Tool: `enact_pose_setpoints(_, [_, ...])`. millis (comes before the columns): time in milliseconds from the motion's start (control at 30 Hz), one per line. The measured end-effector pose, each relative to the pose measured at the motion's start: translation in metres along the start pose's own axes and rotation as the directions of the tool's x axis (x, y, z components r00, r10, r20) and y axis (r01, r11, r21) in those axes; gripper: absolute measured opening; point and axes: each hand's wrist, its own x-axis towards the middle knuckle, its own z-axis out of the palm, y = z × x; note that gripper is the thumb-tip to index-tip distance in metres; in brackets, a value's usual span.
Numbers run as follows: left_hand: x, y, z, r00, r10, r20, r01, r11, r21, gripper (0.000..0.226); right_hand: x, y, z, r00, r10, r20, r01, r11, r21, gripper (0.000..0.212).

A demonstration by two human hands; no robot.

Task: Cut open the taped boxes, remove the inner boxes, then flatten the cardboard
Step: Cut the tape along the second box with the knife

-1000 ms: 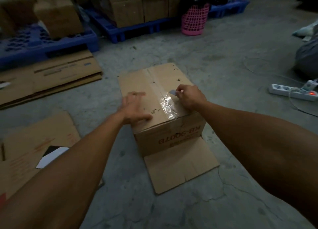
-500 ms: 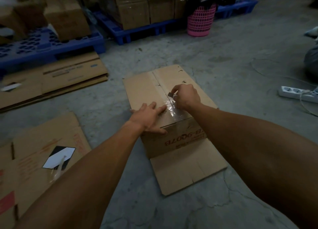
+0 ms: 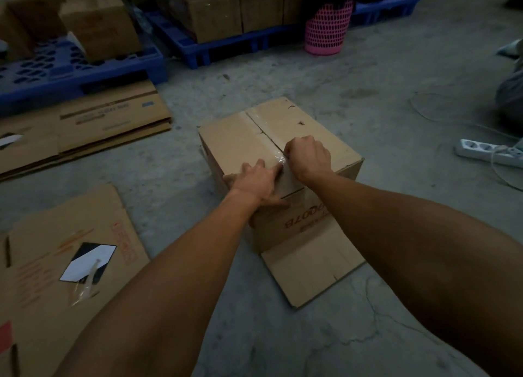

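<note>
A brown cardboard box (image 3: 317,127) stands on the concrete floor at the centre, with clear tape (image 3: 278,157) along its top seam. The far part of the seam shows as a dark slit. One bottom flap (image 3: 311,272) lies flat on the floor toward me. My left hand (image 3: 259,182) presses flat on the near left of the box top, fingers pointing at the seam. My right hand (image 3: 308,156) is curled in a fist on the seam, next to the left fingertips. It grips a small cutter, which the fist hides.
Flattened cardboard (image 3: 107,122) lies at the left, and a nearer sheet (image 3: 56,235) carries a black-and-white label (image 3: 87,262). Blue pallets (image 3: 85,68) with stacked boxes (image 3: 215,11) line the back beside a pink basket (image 3: 328,28). A white power strip (image 3: 486,153) lies at the right.
My right hand has drawn along the taped seam toward me, closing into a fist over the small grey cutter. My left hand slid to the near edge, closer to the seam.
</note>
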Motion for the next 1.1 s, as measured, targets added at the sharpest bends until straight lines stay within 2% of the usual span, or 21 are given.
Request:
enact_pose_setpoints(200, [0.011,-0.002,-0.005,1.000,-0.024,-0.005,0.024,0.999,-0.041,0.093,-0.004,0.012,-0.008,0.999,-0.004,0.050,0.004,1.000,0.003,0.026])
enact_pose_setpoints(333, [0.018,-0.004,-0.004,0.999,-0.033,-0.003,0.032,0.998,-0.055,0.102,-0.015,0.029,-0.019,0.996,0.014,0.087,-0.016,0.999,0.028,0.025])
enact_pose_setpoints(467, [0.017,0.002,-0.007,0.998,-0.065,-0.005,0.065,0.996,-0.058,0.101,-0.033,0.045,-0.029,0.993,0.023,0.117,-0.027,0.999,0.031,0.027])
enact_pose_setpoints(667, [0.007,0.004,-0.001,0.993,-0.093,-0.077,0.088,0.994,-0.057,0.097,-0.045,0.054,-0.035,0.984,0.081,0.158,-0.100,0.988,0.116,0.023])
enact_pose_setpoints(767, [0.004,0.004,0.001,0.993,-0.103,-0.056,0.099,0.992,-0.075,0.098,-0.051,0.054,-0.031,0.963,0.202,0.180,-0.232,0.958,0.170,0.025])
enact_pose_setpoints(833, [0.003,0.000,-0.001,0.996,-0.081,-0.029,0.079,0.994,-0.072,0.095,-0.055,0.056,-0.029,0.909,0.351,0.225,-0.409,0.854,0.321,0.034])
enact_pose_setpoints(933, [-0.001,-0.009,-0.007,0.999,-0.029,-0.016,0.028,0.997,-0.077,0.084,-0.052,0.063,-0.024,0.743,0.583,0.329,-0.645,0.491,0.586,0.043])
enact_pose_setpoints(1000, [-0.005,-0.014,-0.009,0.999,-0.006,-0.045,0.001,0.995,-0.099,0.082,-0.048,0.067,-0.018,0.662,0.624,0.415,-0.684,0.275,0.676,0.032])
enact_pose_setpoints(1067, [-0.009,-0.017,-0.006,0.997,0.010,-0.072,-0.017,0.995,-0.102,0.081,-0.045,0.067,-0.014,0.620,0.628,0.471,-0.684,0.136,0.717,0.020])
enact_pose_setpoints(1100, [-0.011,-0.018,-0.005,0.997,0.012,-0.078,-0.020,0.995,-0.102,0.080,-0.045,0.066,-0.012,0.604,0.626,0.493,-0.679,0.082,0.729,0.020])
